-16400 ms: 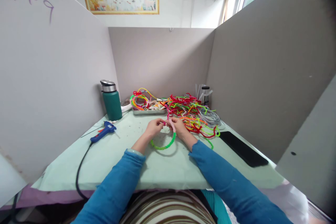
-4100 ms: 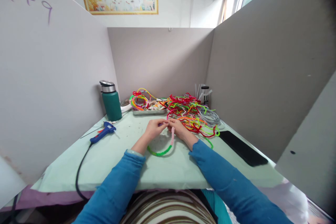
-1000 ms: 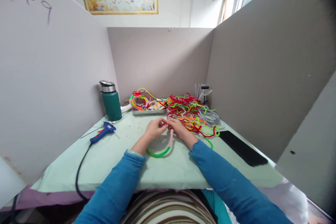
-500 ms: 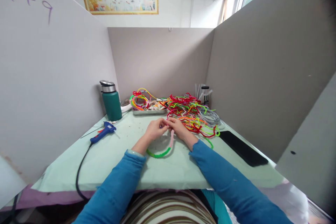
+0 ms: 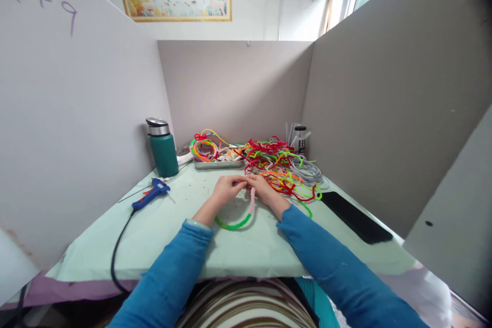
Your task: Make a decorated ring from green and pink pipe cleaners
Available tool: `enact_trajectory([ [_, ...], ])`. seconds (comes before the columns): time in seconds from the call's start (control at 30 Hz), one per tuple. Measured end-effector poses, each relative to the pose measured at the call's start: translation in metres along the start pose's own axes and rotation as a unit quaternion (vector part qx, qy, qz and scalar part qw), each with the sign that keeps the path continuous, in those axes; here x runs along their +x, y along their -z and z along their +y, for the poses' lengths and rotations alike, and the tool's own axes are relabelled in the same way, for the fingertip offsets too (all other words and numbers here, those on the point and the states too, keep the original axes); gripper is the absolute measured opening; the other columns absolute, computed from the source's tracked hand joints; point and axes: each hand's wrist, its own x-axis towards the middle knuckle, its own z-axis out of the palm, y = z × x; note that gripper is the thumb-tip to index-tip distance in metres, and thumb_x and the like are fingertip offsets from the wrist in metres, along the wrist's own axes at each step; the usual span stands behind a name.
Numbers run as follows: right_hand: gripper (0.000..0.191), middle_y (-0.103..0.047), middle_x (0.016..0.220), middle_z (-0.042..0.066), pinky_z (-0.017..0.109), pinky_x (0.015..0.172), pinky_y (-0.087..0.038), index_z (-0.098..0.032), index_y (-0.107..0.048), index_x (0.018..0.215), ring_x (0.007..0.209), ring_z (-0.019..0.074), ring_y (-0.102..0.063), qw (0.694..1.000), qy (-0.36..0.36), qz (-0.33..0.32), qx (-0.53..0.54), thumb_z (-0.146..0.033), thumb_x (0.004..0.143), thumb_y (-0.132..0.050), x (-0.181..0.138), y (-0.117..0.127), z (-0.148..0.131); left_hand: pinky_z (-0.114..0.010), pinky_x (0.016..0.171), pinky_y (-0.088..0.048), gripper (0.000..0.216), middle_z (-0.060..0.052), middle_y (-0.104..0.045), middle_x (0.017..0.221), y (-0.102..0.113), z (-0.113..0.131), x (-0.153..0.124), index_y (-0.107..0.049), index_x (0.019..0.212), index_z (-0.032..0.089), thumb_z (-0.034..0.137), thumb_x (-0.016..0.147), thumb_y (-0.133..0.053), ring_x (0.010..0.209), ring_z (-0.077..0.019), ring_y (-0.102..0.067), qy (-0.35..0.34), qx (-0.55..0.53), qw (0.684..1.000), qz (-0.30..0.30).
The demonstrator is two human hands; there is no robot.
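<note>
Both hands meet over the middle of the table, fingertips pinched together. My left hand (image 5: 228,189) is closed on the far part of a fuzzy ring wound with pipe cleaner (image 5: 235,226). Its near arc is green and turns pale pink on the right. My right hand (image 5: 260,187) pinches the same ring just above the pink stretch. The bit between the fingertips is mostly hidden. Just beyond my right hand lies a tangled heap of pipe cleaners (image 5: 272,156) in red, green, orange and pink.
A blue glue gun (image 5: 151,195) with a cord lies at left, near a green bottle (image 5: 163,154). Behind are a metal tray (image 5: 219,165) and colourful wound rings (image 5: 203,147). Grey wire (image 5: 307,169) and a black phone-like slab (image 5: 355,217) lie at right. Partitions enclose three sides.
The fingers of both hands have shifted slightly at the pinch, with the left fingers straighter against the right ones. The ring stays in nearly the same place.
</note>
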Motion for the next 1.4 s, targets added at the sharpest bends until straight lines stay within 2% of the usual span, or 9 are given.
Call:
enact_trajectory([
  [0.4, 0.028, -0.054, 0.057, -0.001, 0.021, 0.044, -0.028, -0.015, -0.058, 0.063, 0.048, 0.0081, -0.041, 1.000, 0.012, 0.018, -0.009, -0.042, 0.064, -0.064, -0.001, 0.000, -0.002, -0.019, 0.058, -0.038, 0.030, -0.002, -0.069, 0.072, 0.001, -0.001, 0.002, -0.072, 0.087, 0.015, 0.036, 0.077, -0.053, 0.062, -0.0110, -0.055, 0.028, -0.017, 0.999, 0.017],
  [0.8, 0.023, -0.052, 0.060, -0.002, 0.024, 0.052, -0.032, -0.017, -0.056, 0.065, 0.055, 0.0109, -0.042, 0.986, 0.116, 0.057, -0.110, -0.039, 0.068, -0.059, -0.009, -0.005, -0.016, -0.021, 0.056, -0.038, 0.030, -0.002, -0.067, 0.066, 0.002, -0.010, 0.004, -0.072, 0.078, 0.015, 0.038, 0.074, -0.054, 0.059, -0.0122, -0.056, 0.087, -0.023, 0.995, 0.054],
  [1.0, 0.022, -0.051, 0.060, -0.002, 0.024, 0.054, -0.033, -0.017, -0.056, 0.064, 0.056, 0.0114, -0.042, 0.981, 0.133, 0.066, -0.121, -0.038, 0.069, -0.059, -0.005, -0.003, -0.013, -0.021, 0.056, -0.039, 0.031, -0.002, -0.066, 0.064, 0.001, -0.009, 0.005, -0.071, 0.077, 0.014, 0.039, 0.073, -0.053, 0.058, -0.0117, -0.055, 0.097, -0.031, 0.993, 0.056],
  [1.2, 0.021, -0.050, 0.058, -0.003, 0.023, 0.053, -0.032, -0.017, -0.057, 0.065, 0.055, 0.0107, -0.041, 0.984, 0.133, 0.058, -0.105, -0.037, 0.070, -0.059, -0.007, -0.003, -0.014, -0.021, 0.056, -0.038, 0.032, -0.002, -0.065, 0.062, 0.006, -0.006, 0.004, -0.071, 0.077, 0.014, 0.039, 0.074, -0.052, 0.057, -0.0119, -0.054, 0.116, -0.015, 0.992, 0.055],
  [1.4, 0.022, -0.053, 0.061, -0.001, 0.025, 0.057, -0.036, -0.016, -0.062, 0.066, 0.059, 0.0123, -0.046, 0.976, 0.171, 0.012, -0.136, -0.037, 0.071, -0.062, -0.008, -0.002, -0.012, -0.021, 0.056, -0.035, 0.030, -0.003, -0.067, 0.066, 0.005, -0.010, 0.003, -0.073, 0.081, 0.015, 0.037, 0.074, -0.053, 0.061, -0.0132, -0.055, 0.122, 0.034, 0.991, 0.041],
])
